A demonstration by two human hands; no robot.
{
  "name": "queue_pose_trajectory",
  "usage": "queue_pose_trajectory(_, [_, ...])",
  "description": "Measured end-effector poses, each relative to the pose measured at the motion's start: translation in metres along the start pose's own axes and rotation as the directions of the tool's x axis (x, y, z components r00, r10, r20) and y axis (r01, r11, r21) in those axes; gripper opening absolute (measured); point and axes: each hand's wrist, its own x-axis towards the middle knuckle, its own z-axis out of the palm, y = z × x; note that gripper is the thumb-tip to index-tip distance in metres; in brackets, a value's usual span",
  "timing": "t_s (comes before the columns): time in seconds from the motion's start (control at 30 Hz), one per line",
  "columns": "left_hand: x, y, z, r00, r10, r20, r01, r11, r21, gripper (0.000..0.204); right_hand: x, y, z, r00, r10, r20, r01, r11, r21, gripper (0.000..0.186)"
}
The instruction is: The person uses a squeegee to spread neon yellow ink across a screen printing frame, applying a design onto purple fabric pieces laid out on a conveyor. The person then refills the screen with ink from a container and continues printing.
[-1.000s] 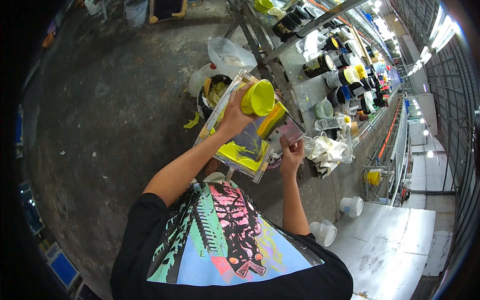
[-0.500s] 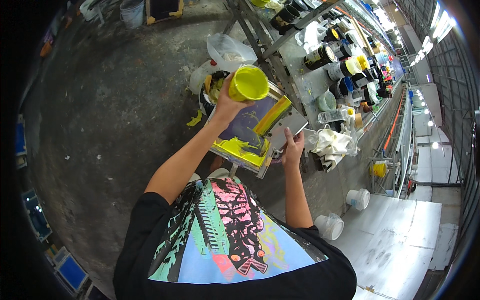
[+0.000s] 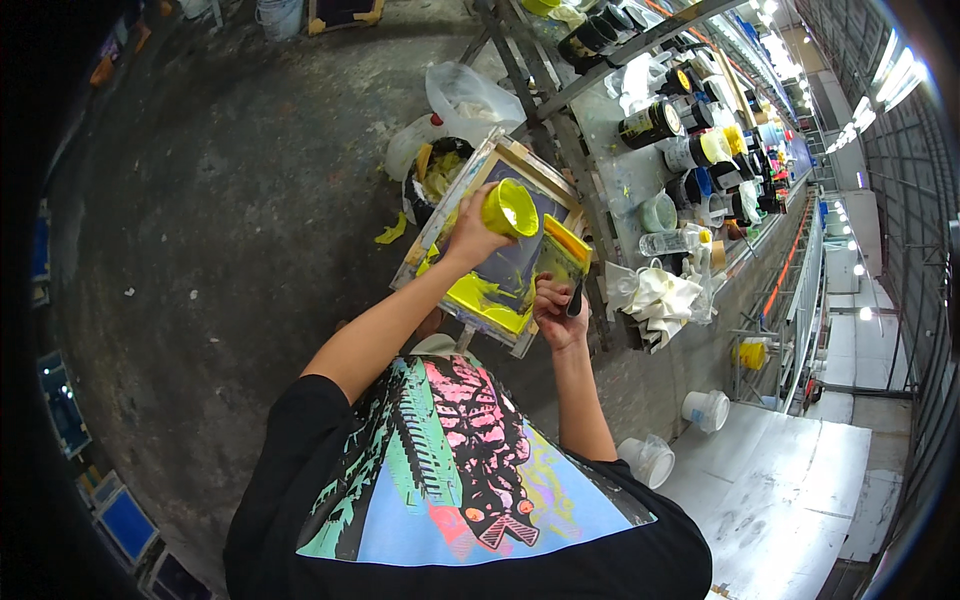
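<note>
My left hand [image 3: 474,236] grips a small yellow tub [image 3: 517,208], tilted so its ink-coated inside shows, above a wood-framed printing screen [image 3: 410,262]. My right hand [image 3: 562,312] has its fingers curled at the screen's right side, round a squeegee [image 3: 567,243] with a yellow edge. A dark handle end [image 3: 575,298] shows by those fingers; whether it belongs to the squeegee I cannot tell. Thick yellow ink [image 3: 485,302] lies along the near end of the screen, with smears on the grey mesh.
Behind the screen stand an ink-smeared bucket [image 3: 418,205] and a clear plastic bag [image 3: 470,98]. At right, a long bench holds black ink jars [image 3: 650,124], a clear bottle [image 3: 668,242] and crumpled white cloth [image 3: 655,300]. White buckets [image 3: 706,410] sit on the floor.
The yellow tub has moved down and right, and tips more to the right. My right hand has shifted left and curled its fingers; the squeegee has turned, hiding its broad metal face.
</note>
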Motion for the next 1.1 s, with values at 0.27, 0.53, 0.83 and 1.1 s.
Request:
queue_pose_trajectory(0.27, [-0.001, 0.034, 0.002, 0.986, 0.162, -0.046, -0.164, 0.985, -0.046, 0.096, 0.008, -0.009, -0.011, 0.966, -0.241, -0.095, 0.181, 0.890, -0.419, 0.031])
queue_pose_trajectory(0.53, [0.005, 0.037, -0.045, 0.996, -0.021, -0.083, -0.018, 0.894, -0.449, 0.094, 0.046, -0.048, -0.048, 0.757, -0.624, -0.197, 0.247, 0.551, -0.797, 0.026])
queue_pose_trajectory(0.83, [-0.016, 0.042, -0.107, 0.969, -0.233, -0.080, 0.158, 0.836, -0.525, 0.090, 0.173, -0.095, -0.043, 0.749, -0.157, 0.644, 0.139, -0.913, -0.384, 0.029])
queue_pose_trajectory(1.1, [-0.042, 0.032, -0.120, 0.955, -0.269, -0.123, 0.182, 0.863, -0.471, 0.078, 0.205, -0.090, -0.057, 0.822, -0.096, 0.561, 0.027, -0.978, -0.207, 0.038])
